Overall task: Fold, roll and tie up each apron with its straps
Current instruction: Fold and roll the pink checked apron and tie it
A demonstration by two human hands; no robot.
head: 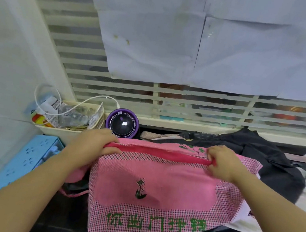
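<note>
Pink apron [159, 184] lies spread toward 6 o'clock; left hand [94, 143] pinches its red band [159, 153] at 10 o'clock, right hand [223, 163] at 2 o'clock; likely stretched taut so the fold runs straight.

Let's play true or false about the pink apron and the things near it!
1. The left hand and the right hand both hold the red band on the pink apron. True.
2. The writing on the apron is blue. False: it is green.
3. A purple round gadget stands behind the apron. True.
4. The box at the left is red. False: it is light blue.
</note>
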